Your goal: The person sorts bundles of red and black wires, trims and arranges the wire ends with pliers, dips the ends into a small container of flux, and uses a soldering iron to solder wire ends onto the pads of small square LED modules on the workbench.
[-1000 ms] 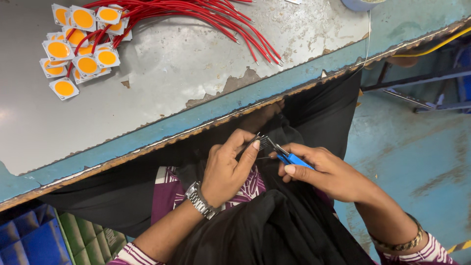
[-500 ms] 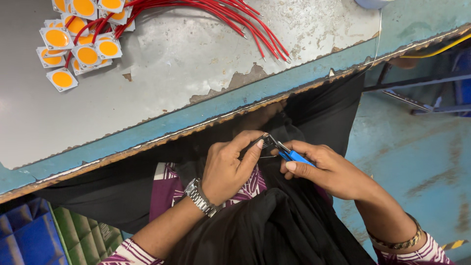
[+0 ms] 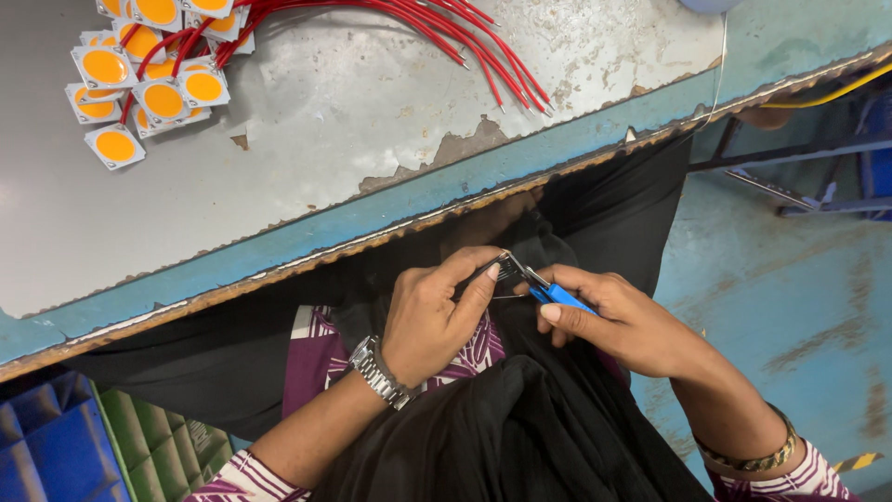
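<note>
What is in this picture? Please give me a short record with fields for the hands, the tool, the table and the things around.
left hand: left hand pinches a thin dark wire over the lap
right hand: right hand holds blue-handled cutters, tips at the wire
lap: black cloth
table: worn grey table with blue edge
on table: square yellow chips at far left, joined to red wires
wrists: metal watch on left, bangle on right
</note>
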Demonstrator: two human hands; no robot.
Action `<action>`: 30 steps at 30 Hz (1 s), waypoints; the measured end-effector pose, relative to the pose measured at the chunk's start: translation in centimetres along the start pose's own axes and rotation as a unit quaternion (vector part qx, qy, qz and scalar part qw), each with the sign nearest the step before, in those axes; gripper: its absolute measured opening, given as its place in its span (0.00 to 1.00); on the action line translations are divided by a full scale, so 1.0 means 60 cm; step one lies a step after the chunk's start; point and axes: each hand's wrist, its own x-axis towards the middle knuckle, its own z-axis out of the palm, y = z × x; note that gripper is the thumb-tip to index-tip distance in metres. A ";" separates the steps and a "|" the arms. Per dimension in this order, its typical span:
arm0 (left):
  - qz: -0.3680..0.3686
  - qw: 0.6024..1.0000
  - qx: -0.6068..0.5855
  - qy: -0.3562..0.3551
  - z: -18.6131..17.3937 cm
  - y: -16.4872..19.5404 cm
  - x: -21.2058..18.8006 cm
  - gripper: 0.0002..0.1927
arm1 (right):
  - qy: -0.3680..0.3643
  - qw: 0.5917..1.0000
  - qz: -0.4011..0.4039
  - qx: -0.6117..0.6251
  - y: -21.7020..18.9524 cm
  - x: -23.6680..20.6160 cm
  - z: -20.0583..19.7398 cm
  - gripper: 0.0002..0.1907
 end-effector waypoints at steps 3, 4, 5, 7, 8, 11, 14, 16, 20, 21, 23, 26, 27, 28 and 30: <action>0.009 1.000 -0.005 0.001 0.001 0.000 -0.001 0.11 | -0.002 1.000 -0.003 0.006 0.002 0.000 -0.001 0.21; 0.008 1.000 -0.006 0.001 0.001 0.000 -0.001 0.11 | -0.002 1.000 -0.004 0.009 0.004 -0.001 -0.001 0.21; 0.006 1.000 -0.007 0.000 0.001 0.000 0.000 0.11 | 0.002 1.000 -0.005 -0.002 0.005 0.000 -0.001 0.21; -0.003 1.000 -0.009 -0.001 0.001 0.001 0.000 0.11 | 0.011 1.000 -0.006 -0.023 0.010 0.000 0.000 0.19; -0.010 1.000 -0.009 -0.003 0.002 0.001 0.000 0.11 | 0.017 1.000 -0.003 -0.023 0.012 0.000 0.001 0.19; -0.023 1.000 -0.008 -0.007 0.003 0.001 0.000 0.11 | 0.027 0.999 0.011 -0.026 0.017 0.000 0.004 0.18; -0.030 0.999 0.000 -0.015 0.004 0.000 0.001 0.11 | 0.020 1.000 0.020 -0.007 0.020 0.000 0.004 0.19; -0.006 1.000 0.006 -0.011 0.005 0.000 0.001 0.11 | 0.009 0.999 0.014 0.037 0.020 -0.003 0.001 0.19; 0.033 0.999 0.030 -0.013 0.005 0.005 0.001 0.13 | -0.007 0.998 -0.014 0.068 0.019 -0.008 -0.005 0.21; 0.026 0.999 0.040 -0.019 0.005 0.007 0.001 0.13 | -0.007 0.998 -0.013 0.065 0.018 -0.008 -0.006 0.21; 0.024 0.999 0.043 -0.021 0.004 0.011 0.002 0.14 | -0.008 0.998 -0.014 0.062 0.018 -0.009 -0.006 0.21; 0.000 0.998 0.049 -0.028 0.003 0.017 0.002 0.14 | -0.012 0.998 -0.020 0.061 0.018 -0.010 -0.005 0.21; -0.012 0.998 0.051 -0.032 0.002 0.019 0.003 0.14 | -0.013 0.998 -0.021 0.061 0.017 -0.010 -0.004 0.21; -0.023 0.998 0.050 -0.036 0.001 0.020 0.003 0.14 | -0.013 0.998 -0.022 0.062 0.017 -0.011 -0.004 0.22; -0.044 0.997 0.049 -0.043 0.001 0.022 0.004 0.14 | -0.019 0.997 -0.016 0.071 0.015 -0.012 -0.003 0.22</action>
